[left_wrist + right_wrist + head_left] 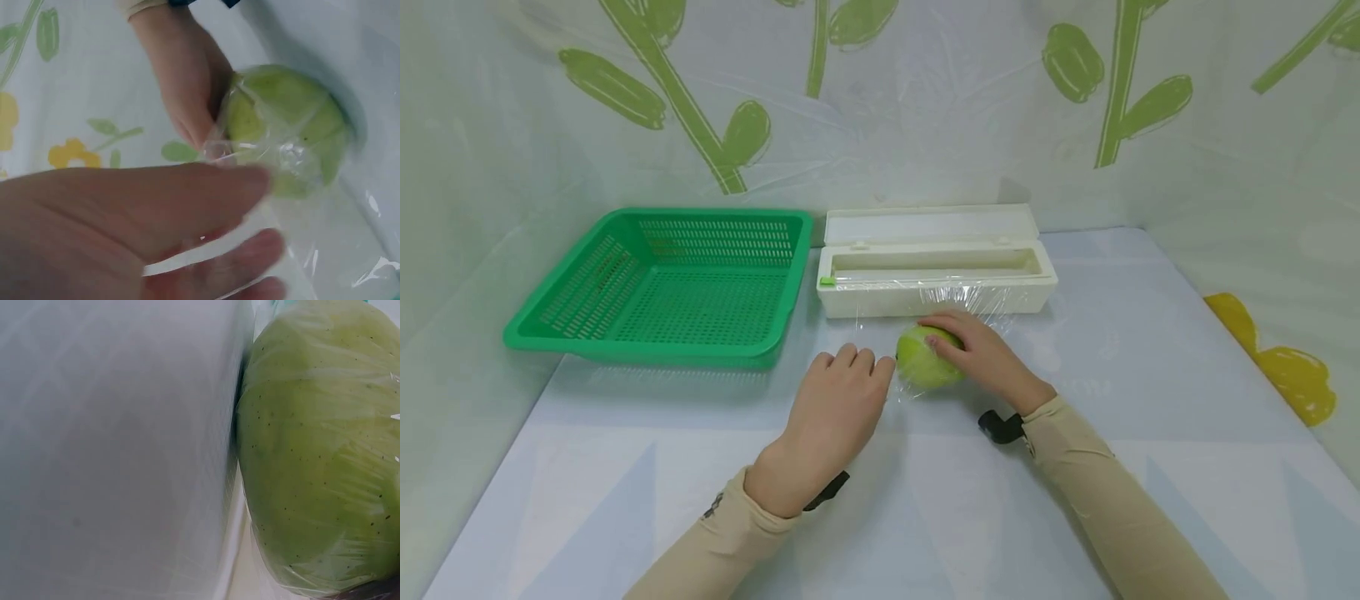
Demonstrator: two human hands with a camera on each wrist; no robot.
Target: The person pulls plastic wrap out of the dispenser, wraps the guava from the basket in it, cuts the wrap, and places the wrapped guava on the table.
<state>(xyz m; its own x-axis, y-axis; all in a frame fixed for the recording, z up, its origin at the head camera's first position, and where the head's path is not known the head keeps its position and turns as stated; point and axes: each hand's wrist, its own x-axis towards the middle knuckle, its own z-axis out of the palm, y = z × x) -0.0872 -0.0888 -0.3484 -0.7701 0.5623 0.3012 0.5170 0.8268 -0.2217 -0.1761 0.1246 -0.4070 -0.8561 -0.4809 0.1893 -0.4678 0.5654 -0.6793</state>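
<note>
A roundish green fruit (922, 365) with small dark specks rests on the table, wrapped in clear plastic wrap (312, 531). From its right side my right hand (981, 354) grips it, thumb on top and fingers over the far side. My left hand (838, 408) is just left of the fruit with its fingers curled, pinching a loose part of the wrap. In the left wrist view the wrap runs from the fruit (284, 122) to the thumb and fingers. The right wrist view barely shows the right hand.
Behind the fruit stands a white wrap dispenser box (936, 300), lid raised, roll inside, a green slider (827, 282) at its left end. Film stretches over its front. A green plastic basket (647, 348) sits at the back left. Patterned sheeting (925, 125) rises behind the table.
</note>
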